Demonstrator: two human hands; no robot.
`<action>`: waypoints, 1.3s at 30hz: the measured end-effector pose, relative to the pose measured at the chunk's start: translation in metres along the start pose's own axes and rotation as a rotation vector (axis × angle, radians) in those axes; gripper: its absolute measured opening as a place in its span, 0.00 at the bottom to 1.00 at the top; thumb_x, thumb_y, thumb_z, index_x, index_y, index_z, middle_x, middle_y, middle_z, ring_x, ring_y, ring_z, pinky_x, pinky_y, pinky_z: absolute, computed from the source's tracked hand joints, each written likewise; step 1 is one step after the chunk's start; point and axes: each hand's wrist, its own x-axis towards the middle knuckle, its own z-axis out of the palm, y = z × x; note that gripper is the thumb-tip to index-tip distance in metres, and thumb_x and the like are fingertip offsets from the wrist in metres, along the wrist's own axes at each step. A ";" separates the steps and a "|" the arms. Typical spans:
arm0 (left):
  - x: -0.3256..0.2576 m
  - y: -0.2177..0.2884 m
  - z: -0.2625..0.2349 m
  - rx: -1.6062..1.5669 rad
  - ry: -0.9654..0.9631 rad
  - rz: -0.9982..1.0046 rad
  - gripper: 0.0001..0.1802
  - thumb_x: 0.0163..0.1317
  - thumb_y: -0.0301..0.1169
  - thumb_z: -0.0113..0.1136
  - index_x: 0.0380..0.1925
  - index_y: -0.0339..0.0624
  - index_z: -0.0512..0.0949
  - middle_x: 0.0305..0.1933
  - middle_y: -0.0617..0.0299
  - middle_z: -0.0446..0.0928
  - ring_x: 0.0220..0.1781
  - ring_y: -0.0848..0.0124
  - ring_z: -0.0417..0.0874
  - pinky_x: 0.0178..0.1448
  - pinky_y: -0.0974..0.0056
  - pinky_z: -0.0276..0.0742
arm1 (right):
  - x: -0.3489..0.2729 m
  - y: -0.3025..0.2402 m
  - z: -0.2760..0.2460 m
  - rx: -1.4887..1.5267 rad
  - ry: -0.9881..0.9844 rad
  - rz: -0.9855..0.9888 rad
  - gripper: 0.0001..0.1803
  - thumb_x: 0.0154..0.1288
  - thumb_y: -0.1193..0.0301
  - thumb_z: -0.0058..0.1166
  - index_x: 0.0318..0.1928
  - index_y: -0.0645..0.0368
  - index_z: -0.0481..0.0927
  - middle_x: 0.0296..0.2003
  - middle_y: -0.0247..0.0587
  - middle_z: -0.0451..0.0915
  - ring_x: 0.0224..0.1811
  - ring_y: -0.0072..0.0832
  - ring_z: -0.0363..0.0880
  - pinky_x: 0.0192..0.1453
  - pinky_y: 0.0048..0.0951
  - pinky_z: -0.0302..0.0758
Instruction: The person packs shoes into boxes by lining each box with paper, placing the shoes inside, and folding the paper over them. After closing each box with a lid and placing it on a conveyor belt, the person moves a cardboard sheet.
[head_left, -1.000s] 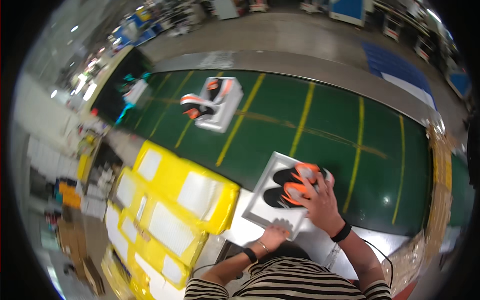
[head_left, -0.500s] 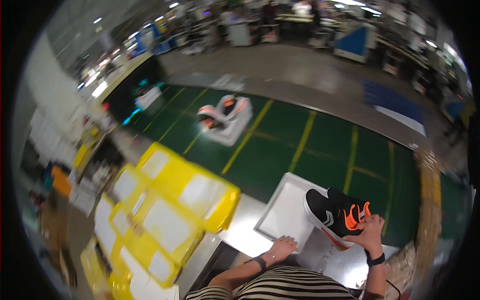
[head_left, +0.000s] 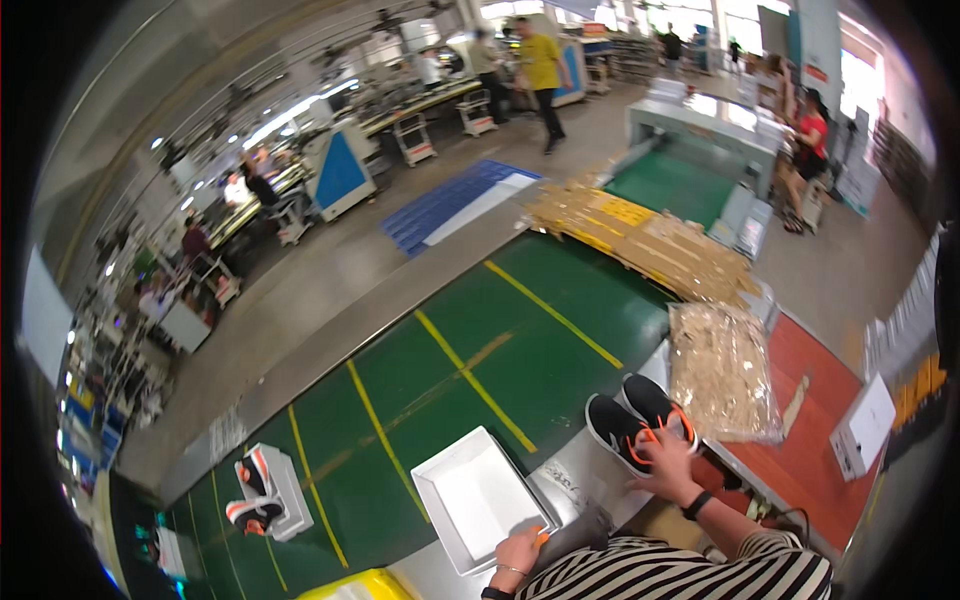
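Right hand [head_left: 668,468] grips the shoes [head_left: 628,418], likely light and pliant, best held by the collars [head_left: 687,424]; left hand [head_left: 517,551] grips the box [head_left: 480,500] near edge.

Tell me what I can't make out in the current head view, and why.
All in the head view:
Undersides of the black sneakers: hidden beneath their own uppers.
Right hand's palm: turned away, hidden behind the back of the hand.
Small orange thing by the left hand: too small to identify.
Yellow-wrapped bundle: mostly cut off by the lower edge.
White box at far left: contents too dim and blurred.
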 end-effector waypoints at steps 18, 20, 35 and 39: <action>-0.073 0.035 -0.078 -0.819 0.437 -0.058 0.14 0.64 0.33 0.62 0.37 0.29 0.80 0.19 0.69 0.70 0.21 0.79 0.64 0.27 0.67 0.68 | 0.003 -0.061 0.177 0.972 -0.723 -0.141 0.66 0.33 0.66 0.74 0.74 0.60 0.47 0.70 0.56 0.56 0.74 0.43 0.53 0.76 0.35 0.51; -0.097 0.044 -0.142 -0.649 0.485 -0.249 0.12 0.63 0.32 0.62 0.32 0.30 0.79 0.23 0.64 0.75 0.22 0.77 0.67 0.27 0.65 0.69 | 0.004 -0.004 0.213 0.740 -0.631 -0.137 0.56 0.34 0.71 0.71 0.69 0.60 0.58 0.63 0.50 0.67 0.67 0.42 0.64 0.72 0.38 0.60; -0.075 -0.013 0.067 -0.483 0.059 -0.303 0.22 0.60 0.41 0.61 0.53 0.50 0.76 0.48 0.49 0.80 0.53 0.51 0.79 0.56 0.50 0.74 | -0.016 0.027 0.096 -0.184 -0.128 -0.142 0.41 0.48 0.75 0.58 0.67 0.63 0.62 0.54 0.57 0.71 0.55 0.56 0.68 0.63 0.47 0.63; -0.090 -0.028 0.024 -0.534 0.449 -0.169 0.31 0.59 0.40 0.64 0.60 0.40 0.72 0.58 0.49 0.76 0.64 0.52 0.73 0.74 0.54 0.58 | 0.018 -0.045 0.106 0.052 -0.215 -0.483 0.38 0.50 0.77 0.62 0.64 0.61 0.66 0.57 0.57 0.68 0.61 0.54 0.65 0.67 0.47 0.61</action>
